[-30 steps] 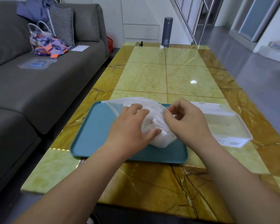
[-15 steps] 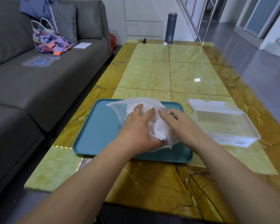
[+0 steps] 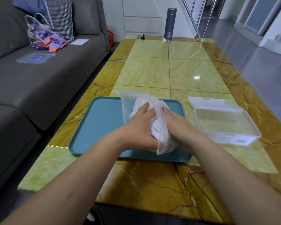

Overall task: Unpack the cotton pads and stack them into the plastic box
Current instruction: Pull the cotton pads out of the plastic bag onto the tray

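Two hands at work, one item held between them: your left hand (image 3: 139, 129) curls its fingers round the left side of the thin translucent bag (image 3: 128, 104), and your right hand (image 3: 182, 127) grips the opposite side, thumb on top, with film bunched between the two. Contents: cotton pads (image 3: 153, 127), white, still wrapped, pressed between both palms; none visibly out. Beneath the hands: teal tray (image 3: 101, 127), lying on the yellow marbled surface (image 3: 152, 184). Near your right hand, off to its right: plastic box (image 3: 225, 120), clear, lid swung open away from you, nothing inside. Status, by judgement: unpacking unfinished, stacking not begun. Hazards: squeezing hard may crumple the soft pads so they will not stack flat; a sudden tear or a tipped bag could dump them loose over the tray; the light box, close to your right forearm, could be knocked toward the surface's edge when you swing across to fill it.
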